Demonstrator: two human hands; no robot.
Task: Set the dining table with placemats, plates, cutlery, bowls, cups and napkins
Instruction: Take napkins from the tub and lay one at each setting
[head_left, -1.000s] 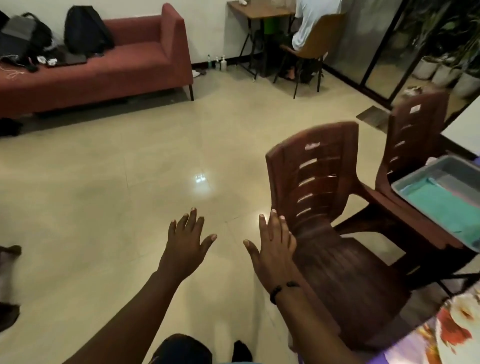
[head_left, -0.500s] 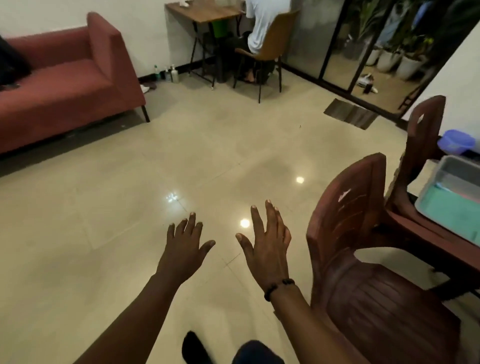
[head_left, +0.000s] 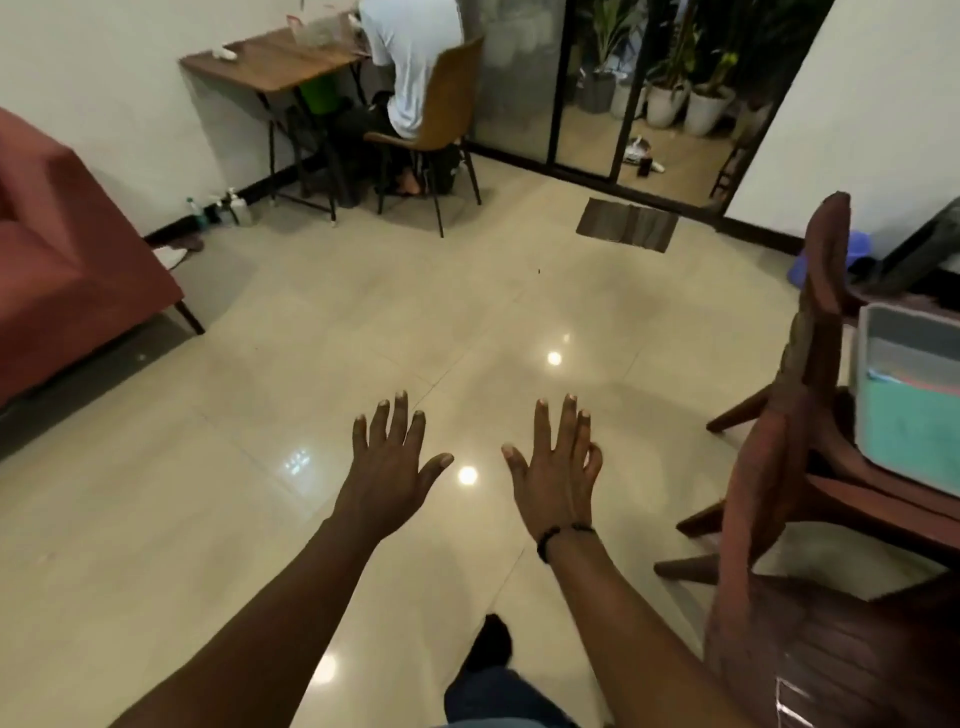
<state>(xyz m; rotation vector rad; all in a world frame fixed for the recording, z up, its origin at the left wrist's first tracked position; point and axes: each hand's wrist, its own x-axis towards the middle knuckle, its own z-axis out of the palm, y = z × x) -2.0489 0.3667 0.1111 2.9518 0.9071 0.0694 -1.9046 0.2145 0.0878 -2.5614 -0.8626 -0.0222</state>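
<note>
A glossy cream tiled floor (head_left: 363, 338) stretches ahead of you, ceiling lights glinting off it, with a white wall and dark-framed glass doors (head_left: 597, 88) at the far end. A dark doormat (head_left: 627, 225) lies before the doors, potted plants (head_left: 691, 98) stand beyond the glass. At far left, a person in a white shirt (head_left: 410, 62) sits on a brown chair (head_left: 441, 104) at a small wooden tabletop (head_left: 270, 62). A red sofa (head_left: 67, 260) fills your left edge. On your right, two dark brown plastic chairs (head_left: 810, 364) stand one behind the other, the nearer one just beside your right forearm. Beyond them, at the frame's right edge, a grey tray (head_left: 904, 332) holds a folded teal cloth (head_left: 914, 426). Your left hand (head_left: 389, 467) and right hand (head_left: 558, 467) hang apart over the floor, palms down, fingers spread, holding nothing. A dark bead bracelet (head_left: 558, 535) circles your right wrist.
</note>
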